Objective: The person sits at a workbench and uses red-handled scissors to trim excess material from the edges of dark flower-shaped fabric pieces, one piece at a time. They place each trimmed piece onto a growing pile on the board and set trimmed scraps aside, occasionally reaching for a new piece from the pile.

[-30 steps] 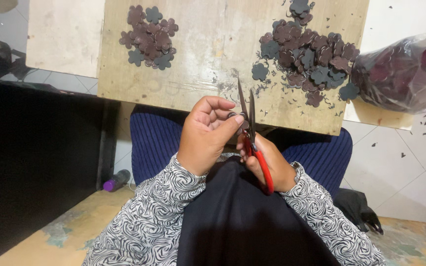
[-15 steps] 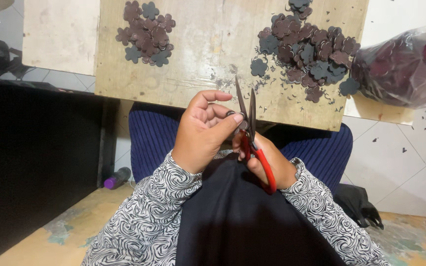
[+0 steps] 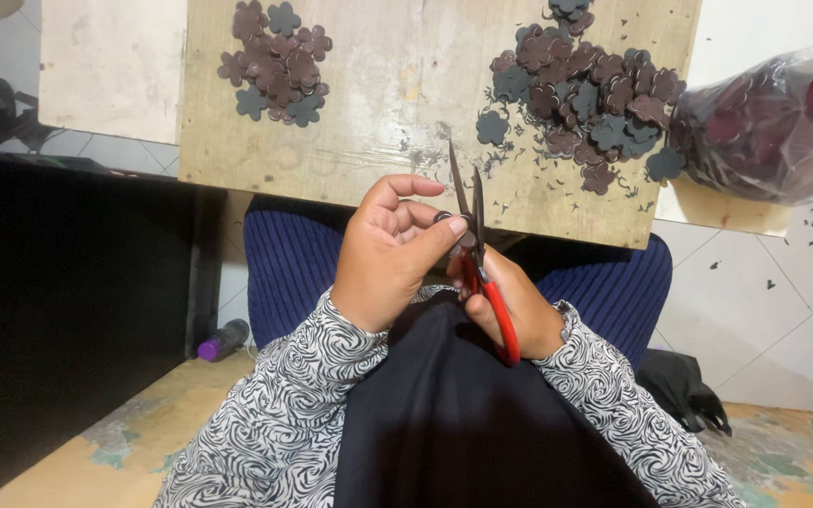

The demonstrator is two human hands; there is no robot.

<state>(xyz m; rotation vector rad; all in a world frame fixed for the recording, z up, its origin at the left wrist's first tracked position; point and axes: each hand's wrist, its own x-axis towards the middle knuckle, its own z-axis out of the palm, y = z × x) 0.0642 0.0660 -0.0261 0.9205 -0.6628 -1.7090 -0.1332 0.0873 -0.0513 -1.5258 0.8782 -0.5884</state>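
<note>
My right hand (image 3: pixel 519 310) grips red-handled scissors (image 3: pixel 477 254), blades pointing up and slightly apart. My left hand (image 3: pixel 388 254) pinches a small dark cut-out piece (image 3: pixel 451 223) between thumb and forefinger, right against the blades. Both hands sit over my lap, just below the near edge of a wooden board (image 3: pixel 388 103). On the board lie two heaps of dark flower-shaped pieces: a small pile (image 3: pixel 275 61) at upper left and a bigger pile (image 3: pixel 585 89) at upper right, with tiny trimmings scattered near it.
A clear plastic bag (image 3: pixel 773 122) of dark maroon material lies on the white tiled floor at right. A purple-capped bottle (image 3: pixel 223 341) rests under the board at left. A black bag (image 3: pixel 684 390) sits by my right leg. A dark area fills the left.
My left hand has shifted slightly, its fingers spreading and the pinched piece turning against the scissors. The view has drifted a little; the piles stay put.
</note>
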